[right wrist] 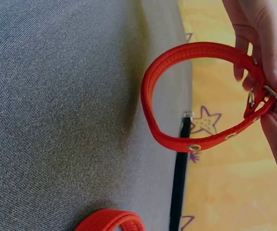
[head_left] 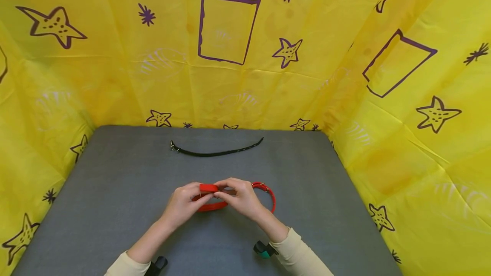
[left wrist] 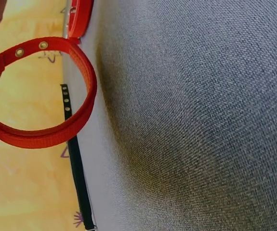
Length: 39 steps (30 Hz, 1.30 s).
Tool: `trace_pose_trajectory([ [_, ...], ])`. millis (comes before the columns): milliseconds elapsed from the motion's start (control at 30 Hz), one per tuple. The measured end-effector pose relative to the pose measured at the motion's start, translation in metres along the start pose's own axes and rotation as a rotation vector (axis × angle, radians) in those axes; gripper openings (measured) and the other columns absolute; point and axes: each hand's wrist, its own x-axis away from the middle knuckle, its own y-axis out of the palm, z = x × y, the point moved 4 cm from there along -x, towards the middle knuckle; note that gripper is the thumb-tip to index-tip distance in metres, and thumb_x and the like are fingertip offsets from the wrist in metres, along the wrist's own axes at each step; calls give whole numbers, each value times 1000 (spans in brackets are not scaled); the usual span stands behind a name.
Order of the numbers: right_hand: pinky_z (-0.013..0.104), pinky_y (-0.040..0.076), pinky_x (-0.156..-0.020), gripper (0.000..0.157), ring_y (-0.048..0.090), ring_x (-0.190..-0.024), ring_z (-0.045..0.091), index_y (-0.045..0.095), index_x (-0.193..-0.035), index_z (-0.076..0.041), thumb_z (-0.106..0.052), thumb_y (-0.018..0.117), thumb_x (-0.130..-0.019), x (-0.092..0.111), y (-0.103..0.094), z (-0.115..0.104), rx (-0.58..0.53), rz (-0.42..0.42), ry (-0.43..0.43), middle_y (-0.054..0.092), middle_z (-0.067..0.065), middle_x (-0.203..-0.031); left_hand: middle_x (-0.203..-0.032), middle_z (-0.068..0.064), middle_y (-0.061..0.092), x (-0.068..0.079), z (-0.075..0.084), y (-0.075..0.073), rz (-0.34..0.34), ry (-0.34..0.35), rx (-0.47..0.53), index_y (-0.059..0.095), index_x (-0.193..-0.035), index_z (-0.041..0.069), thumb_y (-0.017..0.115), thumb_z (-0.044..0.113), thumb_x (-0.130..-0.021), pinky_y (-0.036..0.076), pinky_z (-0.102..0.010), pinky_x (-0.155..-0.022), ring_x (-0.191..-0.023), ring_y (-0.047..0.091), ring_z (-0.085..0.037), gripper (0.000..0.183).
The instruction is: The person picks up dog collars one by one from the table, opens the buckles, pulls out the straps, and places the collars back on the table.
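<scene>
Both hands hold a red collar (head_left: 212, 207) just above the grey table. It is bent into a loop, with metal eyelets (right wrist: 194, 148) along the band. My left hand (head_left: 179, 206) pinches it from the left, and a flat red piece of band stands up by the fingers. From the other side, my right hand (head_left: 244, 199) pinches the band with thumb and fingers. In the right wrist view the fingers of both hands meet at the metal buckle (right wrist: 271, 93), where the strap passes through; fingertips partly cover it.
A second red collar (head_left: 273, 199) lies curved on the table, just right of my right hand. Farther back a black collar (head_left: 215, 154) is stretched out, its buckle at the left end. Yellow patterned cloth (head_left: 230, 93) walls the grey table (head_left: 115, 173) at the back and sides.
</scene>
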Motion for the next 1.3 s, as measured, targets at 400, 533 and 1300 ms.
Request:
trace_pose_trajectory([
  [400,21,55,-75,22,66,-94,8,70,-109,-6,-9,73,-88,-2,2,-2,63,-33,-30,70,4,-103,-86,4,71,-1,2,1,-29,-56,-22,76,-88,11,86,9,-71,54,-23,-63,-72,65,-9,19],
  [533,20,55,-75,23,66,-93,7,70,-109,-6,-8,74,-87,-2,2,-3,65,-42,-24,70,4,-103,-86,4,71,-2,2,2,-34,-81,-24,76,-86,11,86,6,-71,54,-25,-61,-70,65,-10,19],
  [1300,20,55,-72,24,68,-91,10,70,-108,-6,-8,75,-85,1,4,-2,14,-15,-8,70,6,-101,-80,9,67,3,0,6,31,-23,-75,73,-80,14,79,7,-66,45,-15,-56,-63,56,-1,16],
])
